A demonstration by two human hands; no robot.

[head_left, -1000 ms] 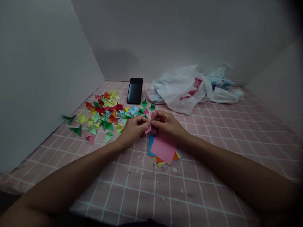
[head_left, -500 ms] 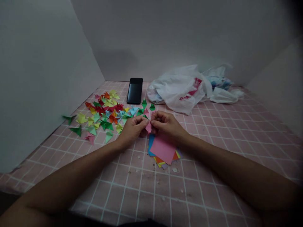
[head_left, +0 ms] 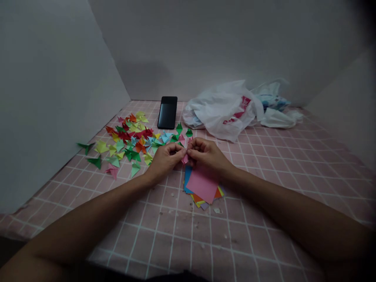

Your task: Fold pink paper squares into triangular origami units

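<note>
Pink folded paper (head_left: pixel 185 160): we had it between both hands, just beyond the paper stack, with only a small part showing below our fingertips.
What changed: a second earlier its lower end slanted out toward our left; now less of it showed, and it hung straighter. Our hands had barely shifted, so we judged this to be fine finger work on a fold.
Left hand (head_left: pixel 165 159): thumb and forefinger were closed on the paper's left side.
Right hand (head_left: pixel 207 154): thumb and bent fingers pinched it from the other side; we could not tell which layer each hand gripped.
Paper stack (head_left: pixel 202 187): it lay just below our right hand, a pink sheet on top, with blue, orange, yellow and purple edges fanned beneath.
Folded pieces (head_left: pixel 141 147): many, in red, orange, yellow, green, light blue and pink, lay loose beyond and left of our hands, in no container.
Phone (head_left: pixel 167 113): it stood tilted behind them, its screen dark.
White bag (head_left: pixel 216 107): it sat crumpled, with red print; we could not tell what it held.
Farther bag (head_left: pixel 277 118): it lay beside the first, something bluish showing, too unclear to name.
Checked cloth (head_left: pixel 288 172): it lay under everything.
</note>
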